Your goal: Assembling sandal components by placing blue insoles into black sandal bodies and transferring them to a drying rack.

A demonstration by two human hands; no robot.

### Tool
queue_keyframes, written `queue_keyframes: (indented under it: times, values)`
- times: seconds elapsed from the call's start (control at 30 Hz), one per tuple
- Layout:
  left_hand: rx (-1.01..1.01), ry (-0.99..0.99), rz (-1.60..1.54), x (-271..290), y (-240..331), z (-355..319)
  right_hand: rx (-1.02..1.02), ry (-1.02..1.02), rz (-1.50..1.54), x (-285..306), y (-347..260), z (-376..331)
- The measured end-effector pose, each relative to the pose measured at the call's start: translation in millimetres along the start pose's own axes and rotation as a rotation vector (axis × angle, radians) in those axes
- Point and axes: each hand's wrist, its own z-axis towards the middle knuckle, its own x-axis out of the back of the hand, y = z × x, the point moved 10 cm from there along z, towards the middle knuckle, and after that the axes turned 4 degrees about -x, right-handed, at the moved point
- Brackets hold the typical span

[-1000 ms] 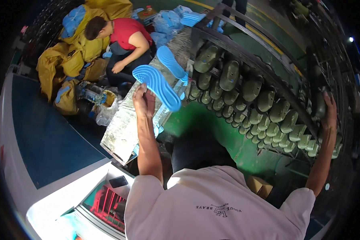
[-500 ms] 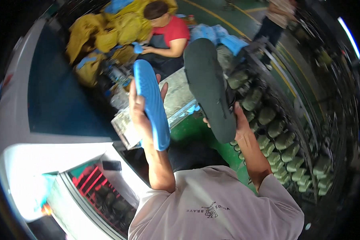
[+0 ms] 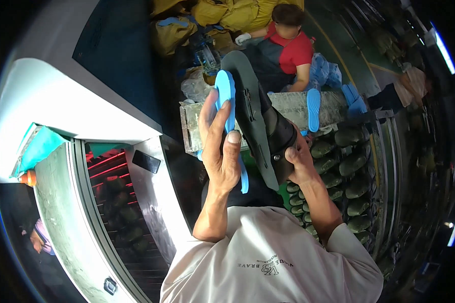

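Together, left hand (image 3: 218,151) presses blue sole (image 3: 226,108); right hand (image 3: 299,164) grips dark shoe last (image 3: 258,121).

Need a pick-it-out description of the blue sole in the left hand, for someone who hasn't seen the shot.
Start at the white-shirted torso at the bottom edge and follow the forearm up to the left hand at picture centre. The blue sole stands on edge in that hand, pressed against the dark shoe last held by the right hand. Other blue soles lie flat on the bench behind; this one alone is gripped.
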Motion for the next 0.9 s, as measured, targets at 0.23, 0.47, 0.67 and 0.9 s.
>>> queue_keyframes:
  times: [0.23,0.47,0.67,0.9]
  values:
    - [0.067,-0.027,0.06,6,-16,-3,0.009,0.034,-0.156,-3,1,10]
    - [0.193,-0.08,0.029,-26,-65,-10,-0.084,0.164,-0.045,1,11,21]
    - [0.34,-0.415,-0.131,-52,-79,-28,-0.203,0.11,0.597,29,40,33]
    - [0.117,-0.532,0.168,-70,-40,-68,-0.172,0.123,0.685,44,58,36]
